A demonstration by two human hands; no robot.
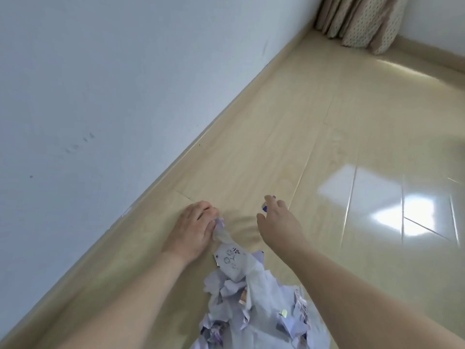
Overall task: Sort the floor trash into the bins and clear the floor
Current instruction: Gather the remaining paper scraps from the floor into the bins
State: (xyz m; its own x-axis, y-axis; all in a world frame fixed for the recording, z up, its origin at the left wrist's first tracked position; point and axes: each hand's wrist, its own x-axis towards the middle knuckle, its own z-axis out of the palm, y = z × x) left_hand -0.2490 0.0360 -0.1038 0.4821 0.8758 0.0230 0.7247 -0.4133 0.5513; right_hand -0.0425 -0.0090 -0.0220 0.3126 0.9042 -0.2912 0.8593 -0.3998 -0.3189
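Looking down at a pale wood floor [314,127] next to a white wall [88,84], with a bit of dotted curtain [362,18] bunched up in the far corner. Left hand [191,230] down low near the baseboard, fingers curled round the twisted neck of a clear plastic bag [254,311] stuffed with crumpled paper [226,293]. One sheet with doodles [232,258] pressed up against the plastic just below that grip. Rest of the bag trailing back along the floor toward the bottom edge, between the two bare forearms. Right hand [276,220] hanging just beside, a little above the floor, fingers bent over a small purple scrap [269,204] peeking out by the fingertips. Too blurry to say if actually pinching it or just covering it. Big window glare on the floor off to the right.
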